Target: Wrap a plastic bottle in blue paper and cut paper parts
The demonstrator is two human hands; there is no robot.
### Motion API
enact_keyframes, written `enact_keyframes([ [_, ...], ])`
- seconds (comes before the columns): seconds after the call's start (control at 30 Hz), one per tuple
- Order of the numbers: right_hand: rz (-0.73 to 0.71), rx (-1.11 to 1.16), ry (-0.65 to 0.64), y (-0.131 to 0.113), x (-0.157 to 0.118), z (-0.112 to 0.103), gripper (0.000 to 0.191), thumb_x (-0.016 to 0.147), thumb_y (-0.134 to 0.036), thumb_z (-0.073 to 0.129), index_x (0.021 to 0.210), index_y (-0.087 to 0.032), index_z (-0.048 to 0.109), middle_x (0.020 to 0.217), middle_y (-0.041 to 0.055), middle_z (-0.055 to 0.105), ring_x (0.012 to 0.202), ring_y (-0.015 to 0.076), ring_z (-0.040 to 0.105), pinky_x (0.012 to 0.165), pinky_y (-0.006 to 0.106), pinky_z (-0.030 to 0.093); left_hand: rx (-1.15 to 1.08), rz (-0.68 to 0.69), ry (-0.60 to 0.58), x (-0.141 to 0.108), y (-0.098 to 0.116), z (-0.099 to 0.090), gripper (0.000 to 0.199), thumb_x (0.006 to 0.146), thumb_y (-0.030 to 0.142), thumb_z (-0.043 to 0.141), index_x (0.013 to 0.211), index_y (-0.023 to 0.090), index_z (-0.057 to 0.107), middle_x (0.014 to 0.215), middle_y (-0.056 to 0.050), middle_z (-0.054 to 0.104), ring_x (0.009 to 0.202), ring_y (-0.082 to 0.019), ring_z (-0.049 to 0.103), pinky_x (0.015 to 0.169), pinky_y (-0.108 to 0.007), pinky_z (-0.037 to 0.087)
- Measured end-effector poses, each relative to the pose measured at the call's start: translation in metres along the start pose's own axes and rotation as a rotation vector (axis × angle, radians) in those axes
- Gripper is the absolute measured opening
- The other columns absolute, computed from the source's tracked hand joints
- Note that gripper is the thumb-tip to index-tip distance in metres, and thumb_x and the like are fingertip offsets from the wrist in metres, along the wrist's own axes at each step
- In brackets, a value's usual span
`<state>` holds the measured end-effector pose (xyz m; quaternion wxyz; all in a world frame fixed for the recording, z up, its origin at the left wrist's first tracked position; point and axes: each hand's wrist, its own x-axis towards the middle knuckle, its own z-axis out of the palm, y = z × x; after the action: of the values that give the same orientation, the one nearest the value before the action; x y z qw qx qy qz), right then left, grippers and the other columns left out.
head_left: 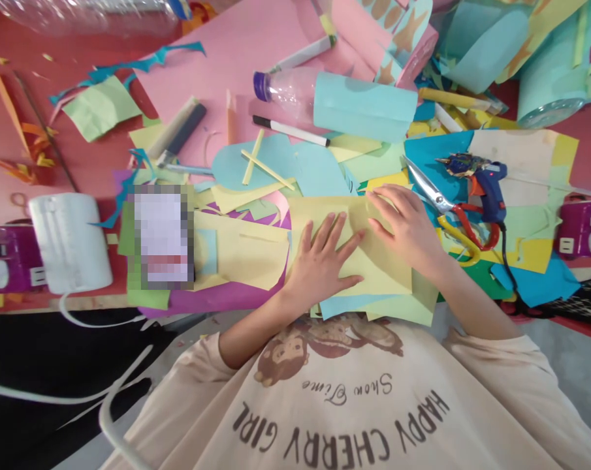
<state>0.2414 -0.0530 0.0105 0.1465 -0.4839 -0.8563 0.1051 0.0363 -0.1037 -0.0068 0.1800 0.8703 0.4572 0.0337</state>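
Note:
My left hand (319, 261) lies flat with fingers spread on a pale yellow sheet of paper (383, 274) near the table's front edge. On the right, my right hand (405, 225) rests over the same sheet, its fingers slightly bent and apart near the sheet's upper edge. Neither hand grips anything that shows. Another pale yellow piece (256, 258) lies left of my left hand on purple paper. Light blue cut paper (285, 160) with thin yellow strips crossed on it lies just beyond the sheet.
Red-and-yellow scissors (439, 199) and a blue glue gun (491, 189) lie at the right. A bottle wrapped in light blue paper (364, 108) and markers lie beyond the hands. At the left are a blurred phone (162, 235) and a white power bank (70, 241).

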Motion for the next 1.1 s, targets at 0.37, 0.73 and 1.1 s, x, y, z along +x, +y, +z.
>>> enact_keyframes([
  [0.37,-0.069,-0.051,0.055,-0.015,-0.017,0.009,0.041,0.094,-0.019,0.046,0.135,-0.019,0.052,0.132,0.011,0.061,0.127,0.026,0.053,0.109,0.048,0.044,-0.062,0.004,0.124,0.002,-0.005,0.0,0.06,0.091,0.052,0.048,0.139,0.016,0.048,0.148,-0.019,0.046,0.139,-0.036,0.041,0.115,-0.056,0.028],
  [0.73,-0.025,0.004,0.06,-0.017,-0.033,0.027,0.043,0.094,-0.017,0.046,0.137,-0.018,0.052,0.141,0.0133,0.054,0.136,0.0268,0.046,0.109,0.049,0.045,-0.028,0.035,0.158,0.003,-0.011,-0.003,0.055,0.097,0.04,0.042,0.148,0.024,0.034,0.154,-0.012,0.037,0.145,-0.028,0.034,0.121,-0.057,0.011],
  [1.1,0.035,0.015,-0.019,-0.018,-0.033,0.031,0.047,0.094,-0.02,0.043,0.142,-0.019,0.045,0.147,0.0143,0.048,0.141,0.0286,0.04,0.114,0.056,0.037,0.012,-0.022,0.058,0.008,-0.015,-0.001,0.063,0.097,0.046,0.038,0.15,0.015,0.029,0.157,-0.017,0.03,0.147,-0.03,0.026,0.12,-0.057,0.013],
])
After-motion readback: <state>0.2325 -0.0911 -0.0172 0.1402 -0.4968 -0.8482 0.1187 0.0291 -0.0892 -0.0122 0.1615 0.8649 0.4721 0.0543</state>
